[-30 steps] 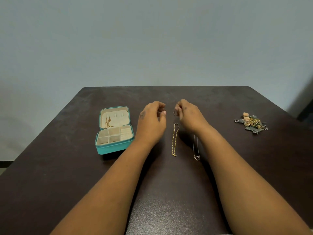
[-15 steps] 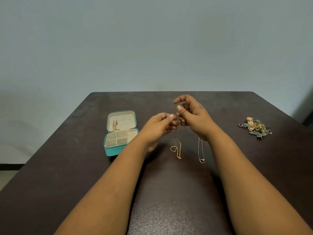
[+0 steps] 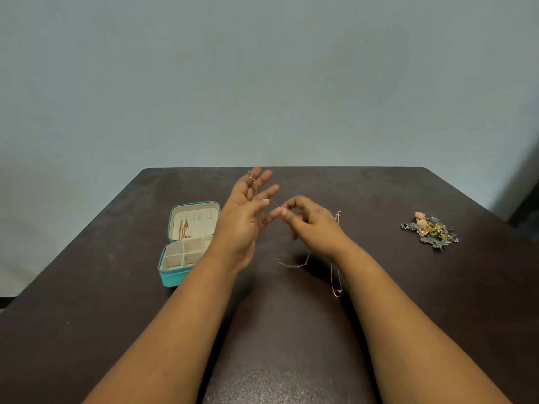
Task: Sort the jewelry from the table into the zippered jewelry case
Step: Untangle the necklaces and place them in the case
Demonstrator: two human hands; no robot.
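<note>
A thin gold chain (image 3: 292, 264) is stretched between both hands, and its lower loop rests on the dark table (image 3: 379, 301). My left hand (image 3: 246, 220) is raised with its fingers spread; one end of the chain sits at its fingertips. My right hand (image 3: 313, 227) pinches the chain between thumb and forefinger. The teal zippered jewelry case (image 3: 172, 277) lies open at the left, just beside my left hand. A gold necklace (image 3: 183, 229) hangs in its lid. A second necklace with a small pendant (image 3: 336, 292) lies on the table, partly under my right wrist.
A heap of mixed jewelry (image 3: 429, 231) lies at the right of the table. My left hand hides the case's right compartments. A plain wall stands behind the table's far edge.
The chain lay flat a second ago. Both hands lifted it, and now my left hand has opened its fingers and risen while the right pinches the chain lower.
</note>
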